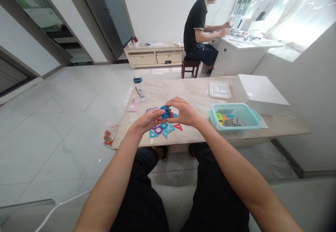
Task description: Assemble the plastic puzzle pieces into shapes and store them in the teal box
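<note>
Left hand (149,120) and right hand (183,112) pinch the blue snap-tile cube (165,112) from either side, just above loose tiles (164,129) on the marble table (194,91). Risk: an uneven squeeze pops a panel, or the cube slips and scatters tiles off the near edge.

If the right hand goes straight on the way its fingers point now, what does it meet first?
The blue cube, which the right hand touches now; just behind it, probably the left hand.

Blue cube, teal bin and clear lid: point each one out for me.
blue cube (165,112): head view, its front face.
teal bin (244,128): head view, its near wall.
clear lid (219,89): head view, middle of its top.
</note>
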`<state>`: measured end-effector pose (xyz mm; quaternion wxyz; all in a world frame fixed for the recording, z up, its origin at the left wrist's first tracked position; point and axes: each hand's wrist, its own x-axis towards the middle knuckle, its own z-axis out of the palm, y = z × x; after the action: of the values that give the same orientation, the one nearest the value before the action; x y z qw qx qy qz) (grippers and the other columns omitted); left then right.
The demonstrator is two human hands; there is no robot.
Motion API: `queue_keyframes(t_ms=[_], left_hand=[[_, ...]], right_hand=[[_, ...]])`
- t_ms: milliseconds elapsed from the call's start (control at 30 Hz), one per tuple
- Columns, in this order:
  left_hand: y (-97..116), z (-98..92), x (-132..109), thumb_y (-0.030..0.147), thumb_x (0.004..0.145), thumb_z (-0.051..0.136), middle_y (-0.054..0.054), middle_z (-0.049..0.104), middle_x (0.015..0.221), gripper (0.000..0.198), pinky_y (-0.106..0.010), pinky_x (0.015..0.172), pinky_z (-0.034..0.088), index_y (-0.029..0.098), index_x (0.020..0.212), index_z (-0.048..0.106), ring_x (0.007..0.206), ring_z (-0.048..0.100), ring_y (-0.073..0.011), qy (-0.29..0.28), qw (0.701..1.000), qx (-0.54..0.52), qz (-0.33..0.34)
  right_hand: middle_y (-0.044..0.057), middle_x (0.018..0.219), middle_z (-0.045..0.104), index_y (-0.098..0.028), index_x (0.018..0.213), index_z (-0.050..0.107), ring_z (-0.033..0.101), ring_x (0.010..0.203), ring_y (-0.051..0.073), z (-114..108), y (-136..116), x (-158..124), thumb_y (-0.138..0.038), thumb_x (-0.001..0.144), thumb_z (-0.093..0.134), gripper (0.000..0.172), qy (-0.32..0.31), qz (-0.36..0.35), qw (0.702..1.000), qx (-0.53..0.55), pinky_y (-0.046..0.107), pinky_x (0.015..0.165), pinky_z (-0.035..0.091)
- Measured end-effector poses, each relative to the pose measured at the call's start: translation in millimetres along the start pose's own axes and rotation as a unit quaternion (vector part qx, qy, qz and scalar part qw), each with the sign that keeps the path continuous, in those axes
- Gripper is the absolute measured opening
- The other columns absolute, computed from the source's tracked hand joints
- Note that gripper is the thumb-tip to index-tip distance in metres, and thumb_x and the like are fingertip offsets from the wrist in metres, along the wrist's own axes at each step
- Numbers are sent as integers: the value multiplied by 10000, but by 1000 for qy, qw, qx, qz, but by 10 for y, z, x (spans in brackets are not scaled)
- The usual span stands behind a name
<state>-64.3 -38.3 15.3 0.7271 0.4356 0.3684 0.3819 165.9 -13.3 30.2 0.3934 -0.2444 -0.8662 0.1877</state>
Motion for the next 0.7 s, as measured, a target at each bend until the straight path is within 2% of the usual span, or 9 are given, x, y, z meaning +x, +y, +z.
queue_keyframes(t_ms=[300, 500, 700], left_hand=[[15, 15, -20, 410, 899, 855, -199, 829, 1170, 368, -417, 1037, 621, 116, 1116, 811, 1138, 799, -332, -28, 1000, 11, 9], [7, -8, -25, 457, 913, 833, -192, 823, 1203, 380, -401, 985, 628, 143, 1126, 810, 1139, 794, -319, -11, 1000, 10, 11], [-10, -14, -34, 434, 884, 873, -171, 824, 1205, 371, -361, 925, 633, 153, 1120, 818, 1063, 799, -280, 11, 1000, 9, 0]], right_hand=[[123, 1159, 768, -238, 1181, 765, 681, 1088, 321, 0, -11, 7, -438, 854, 899, 405, 3, -7, 1000, -7, 485, 1002, 553], [118, 1186, 768, -246, 1204, 757, 677, 1103, 323, -16, -1, -4, -356, 851, 886, 392, 6, -14, 1000, -12, 489, 1009, 546], [132, 1178, 766, -224, 1198, 756, 677, 1096, 324, -28, 3, -7, -369, 865, 868, 380, 5, -21, 1000, -23, 487, 1007, 544]])
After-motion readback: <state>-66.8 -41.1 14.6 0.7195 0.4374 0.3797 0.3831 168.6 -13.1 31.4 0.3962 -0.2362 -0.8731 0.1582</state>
